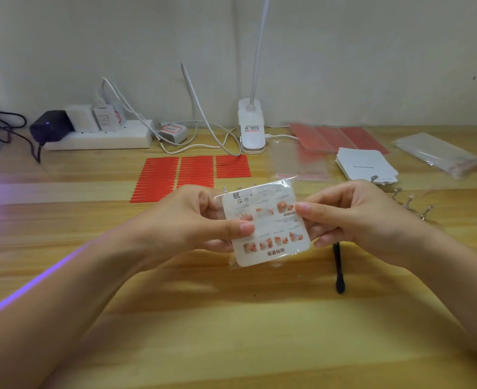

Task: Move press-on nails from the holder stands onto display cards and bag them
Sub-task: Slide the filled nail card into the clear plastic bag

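A white display card [268,223] inside a clear plastic bag is held above the wooden table, its printed instruction side facing me. My left hand [192,220] pinches the card's left edge, thumb on top. My right hand [355,217] pinches the right edge the same way. A stack of white cards [366,165] lies at the back right. Several metal holder stands [414,204] lie just behind my right hand. An empty clear bag [301,164] lies flat behind the held card.
Red adhesive strip sheets [189,172] lie in the middle of the table, more red sheets [335,137] at the back right. A pack of clear bags [439,154] lies far right. A black stick tool [338,270] lies under my right hand. A clip lamp [251,127] and power strip [99,138] stand by the wall.
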The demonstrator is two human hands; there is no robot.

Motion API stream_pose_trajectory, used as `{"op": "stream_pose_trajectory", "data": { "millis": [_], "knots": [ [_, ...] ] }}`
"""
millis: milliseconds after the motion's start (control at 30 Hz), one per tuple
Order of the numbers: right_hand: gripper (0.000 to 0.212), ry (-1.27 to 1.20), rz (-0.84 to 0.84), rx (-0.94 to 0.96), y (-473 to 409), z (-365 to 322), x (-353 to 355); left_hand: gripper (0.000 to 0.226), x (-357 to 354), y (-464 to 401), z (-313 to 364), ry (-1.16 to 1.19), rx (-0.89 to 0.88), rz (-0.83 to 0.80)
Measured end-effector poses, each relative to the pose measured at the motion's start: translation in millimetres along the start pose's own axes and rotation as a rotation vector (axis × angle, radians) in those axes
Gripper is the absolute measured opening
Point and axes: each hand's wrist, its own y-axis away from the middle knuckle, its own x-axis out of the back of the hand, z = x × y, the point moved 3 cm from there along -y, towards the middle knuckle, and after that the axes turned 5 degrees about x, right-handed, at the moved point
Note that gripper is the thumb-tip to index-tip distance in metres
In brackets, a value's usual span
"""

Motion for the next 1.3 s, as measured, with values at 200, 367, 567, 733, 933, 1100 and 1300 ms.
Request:
{"op": "stream_pose_trajectory", "data": {
  "millis": [200,367,567,733,933,1100,1300],
  "knots": [
    [0.027,-0.017,0.004,-0.029,-1.3,-0.6,8.1,0.036,0.8,2.3,-3.0,0.121,-0.010,-0.222],
    [0.023,0.098,0.040,0.028,-0.2,-3.5,9.8,0.039,3.0,1.0,-7.1,0.231,0.032,-0.271],
    [0.003,0.400,0.300,0.619,4.8,-12.5,9.1,0.025,9.1,-1.3,-10.7,0.363,0.146,0.004],
    [0.014,0.769,0.354,1.010,17.8,-4.6,-5.2,0.068,0.3,2.2,-15.3,0.323,0.239,-0.095],
    [0.020,0.853,0.272,0.979,14.4,4.4,-12.9,0.017,6.5,1.3,-15.8,0.274,0.044,0.248],
    [0.027,0.539,0.366,0.737,13.2,6.2,-9.1,0.012,4.4,0.3,-16.6,0.219,-0.068,0.287],
    [0.022,0.277,0.490,0.342,7.5,15.8,-4.7,0.016,-4.0,-1.5,-20.3,0.178,-0.120,0.279]
  ]
}}
